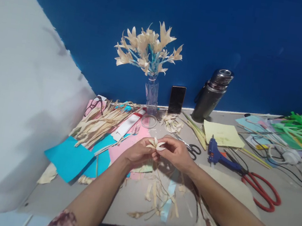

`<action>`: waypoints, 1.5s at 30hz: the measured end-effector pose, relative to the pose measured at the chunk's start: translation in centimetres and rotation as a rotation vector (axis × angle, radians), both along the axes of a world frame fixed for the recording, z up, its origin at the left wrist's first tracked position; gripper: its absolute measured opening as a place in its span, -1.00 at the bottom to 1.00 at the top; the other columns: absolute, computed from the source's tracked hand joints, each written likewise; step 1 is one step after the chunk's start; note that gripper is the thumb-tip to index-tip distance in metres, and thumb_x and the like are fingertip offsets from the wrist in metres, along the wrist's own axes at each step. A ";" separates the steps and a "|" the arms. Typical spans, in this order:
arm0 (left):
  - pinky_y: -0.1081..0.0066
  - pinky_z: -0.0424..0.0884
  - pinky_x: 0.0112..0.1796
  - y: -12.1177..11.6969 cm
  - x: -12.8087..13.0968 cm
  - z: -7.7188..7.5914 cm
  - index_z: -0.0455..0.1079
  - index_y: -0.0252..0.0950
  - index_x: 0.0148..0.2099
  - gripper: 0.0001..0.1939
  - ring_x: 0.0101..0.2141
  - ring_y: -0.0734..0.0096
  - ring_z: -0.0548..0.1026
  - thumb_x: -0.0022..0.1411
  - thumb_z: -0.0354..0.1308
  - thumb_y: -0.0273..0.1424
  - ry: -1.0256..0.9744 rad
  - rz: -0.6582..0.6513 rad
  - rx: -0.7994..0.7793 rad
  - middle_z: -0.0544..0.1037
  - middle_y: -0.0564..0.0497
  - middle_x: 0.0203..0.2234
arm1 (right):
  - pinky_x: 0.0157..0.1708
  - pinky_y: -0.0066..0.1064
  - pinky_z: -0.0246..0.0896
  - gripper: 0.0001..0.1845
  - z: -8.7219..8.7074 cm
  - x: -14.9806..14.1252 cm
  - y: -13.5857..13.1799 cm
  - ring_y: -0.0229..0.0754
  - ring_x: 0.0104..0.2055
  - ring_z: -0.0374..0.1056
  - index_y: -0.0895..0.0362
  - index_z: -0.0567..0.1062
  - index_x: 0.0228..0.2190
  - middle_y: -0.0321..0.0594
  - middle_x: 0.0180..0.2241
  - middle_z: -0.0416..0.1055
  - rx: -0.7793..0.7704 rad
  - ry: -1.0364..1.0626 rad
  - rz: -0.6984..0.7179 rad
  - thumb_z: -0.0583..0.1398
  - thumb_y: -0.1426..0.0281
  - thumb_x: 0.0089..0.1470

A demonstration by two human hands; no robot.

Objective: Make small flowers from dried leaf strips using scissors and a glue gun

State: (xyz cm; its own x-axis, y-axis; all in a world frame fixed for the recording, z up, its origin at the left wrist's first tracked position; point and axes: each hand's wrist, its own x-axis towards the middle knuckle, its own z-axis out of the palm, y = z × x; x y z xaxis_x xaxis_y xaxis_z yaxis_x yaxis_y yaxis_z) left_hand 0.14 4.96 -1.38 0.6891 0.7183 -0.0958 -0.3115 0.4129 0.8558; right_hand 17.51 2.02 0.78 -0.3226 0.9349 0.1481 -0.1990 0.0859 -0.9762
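Note:
Between my two hands is a small cream-coloured handmade flower (156,144) with pointed petals spread outward. My left hand (140,151) has its fingers closed on the flower's base from the left. The fingertips of my right hand (176,152) pinch a petal on the right side. Below the hands, dried husk scraps (156,198) and a light blue paper strip (168,197) lie on the table. Black-handled scissors (194,151) rest just behind my right hand. Farther back, similar flowers (149,47) on blue stems stand in a clear plastic bottle (151,96).
Dried husks (102,119) and blue paper (68,157) lie at the left. A phone (176,99) and a dark flask (212,95) stand by the wall. On the right are a blue glue gun (219,156), red-handled scissors (263,192), cables and green pipe cleaners (298,126).

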 end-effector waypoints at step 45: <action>0.46 0.40 -0.46 -1.5 2.4 1.6 0.42 -0.31 -0.42 -0.84 -0.59 0.48 0.42 -0.01 0.35 -0.41 0.238 0.507 0.095 0.48 0.07 -0.65 | -0.41 -0.42 0.32 -0.67 -1.2 1.4 1.7 -0.23 -0.43 0.43 0.15 0.55 -0.28 -0.26 -0.41 0.52 -0.011 -0.006 -0.147 0.40 0.25 -0.08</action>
